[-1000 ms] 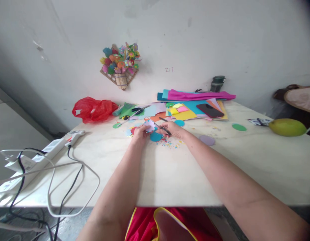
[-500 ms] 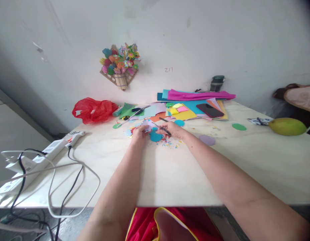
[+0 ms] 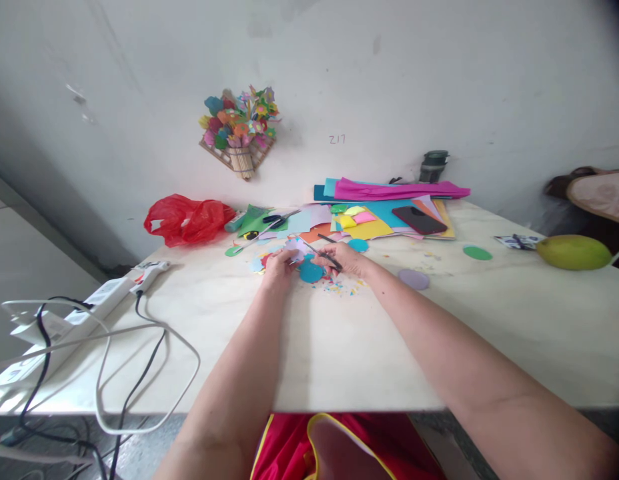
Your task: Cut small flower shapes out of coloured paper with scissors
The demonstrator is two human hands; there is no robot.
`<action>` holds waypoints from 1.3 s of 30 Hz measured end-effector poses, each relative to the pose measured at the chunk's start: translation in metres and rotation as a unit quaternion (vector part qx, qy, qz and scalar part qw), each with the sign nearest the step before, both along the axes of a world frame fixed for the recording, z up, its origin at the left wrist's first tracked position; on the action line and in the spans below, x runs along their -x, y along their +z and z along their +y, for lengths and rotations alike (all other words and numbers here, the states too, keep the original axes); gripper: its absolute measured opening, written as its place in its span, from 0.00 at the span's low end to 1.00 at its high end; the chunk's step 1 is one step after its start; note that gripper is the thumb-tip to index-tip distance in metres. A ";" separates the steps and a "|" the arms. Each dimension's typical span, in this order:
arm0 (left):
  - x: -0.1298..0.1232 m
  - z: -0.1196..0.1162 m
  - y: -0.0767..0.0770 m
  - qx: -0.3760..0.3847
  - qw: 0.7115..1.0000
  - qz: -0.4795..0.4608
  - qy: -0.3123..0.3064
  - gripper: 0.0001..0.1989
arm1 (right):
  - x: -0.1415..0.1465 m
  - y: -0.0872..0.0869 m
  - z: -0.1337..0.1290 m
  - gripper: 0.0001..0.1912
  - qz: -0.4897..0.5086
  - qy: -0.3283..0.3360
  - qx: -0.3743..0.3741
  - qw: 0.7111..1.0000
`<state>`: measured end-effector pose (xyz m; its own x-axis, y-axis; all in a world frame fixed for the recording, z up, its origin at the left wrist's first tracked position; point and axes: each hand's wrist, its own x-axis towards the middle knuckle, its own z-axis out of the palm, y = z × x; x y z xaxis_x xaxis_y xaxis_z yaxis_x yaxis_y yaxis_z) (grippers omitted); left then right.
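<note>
Near the middle of the table, my left hand [image 3: 279, 265] pinches a light purple paper piece [image 3: 296, 249] with a notched edge. My right hand [image 3: 342, 257] holds dark-handled scissors [image 3: 330, 260], their blades pointing left toward the purple paper. Below and between the hands lies a blue paper circle [image 3: 311, 269]. Small coloured paper scraps [image 3: 342, 287] are scattered just in front of my right hand. Another blue circle [image 3: 358, 245] rests behind my right wrist, and a purple circle [image 3: 413, 279] lies to the right of it.
Coloured paper sheets [image 3: 374, 228] and a phone [image 3: 419, 219] lie at the back. A red plastic bag [image 3: 189, 220] is at the back left, a power strip [image 3: 84, 320] with cables at the left. A yellow-green fruit [image 3: 573, 252] and green circle [image 3: 477, 253] are on the right.
The purple paper at my left fingers has shifted slightly. Both hands and the scissors stay in nearly the same place.
</note>
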<state>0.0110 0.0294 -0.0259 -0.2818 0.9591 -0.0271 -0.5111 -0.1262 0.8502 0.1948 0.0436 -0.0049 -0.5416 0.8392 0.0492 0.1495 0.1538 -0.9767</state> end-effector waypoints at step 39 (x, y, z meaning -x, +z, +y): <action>-0.001 -0.002 0.004 0.012 1.000 -0.009 0.020 0.08 | 0.000 -0.005 0.005 0.15 -0.018 -0.018 -0.026 0.999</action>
<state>0.0122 0.0277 -0.0216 -0.3187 0.9463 -0.0548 -0.5207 -0.1265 0.8443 0.1944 0.0482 -0.0098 -0.5133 0.8551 0.0732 0.1916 0.1973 -0.9614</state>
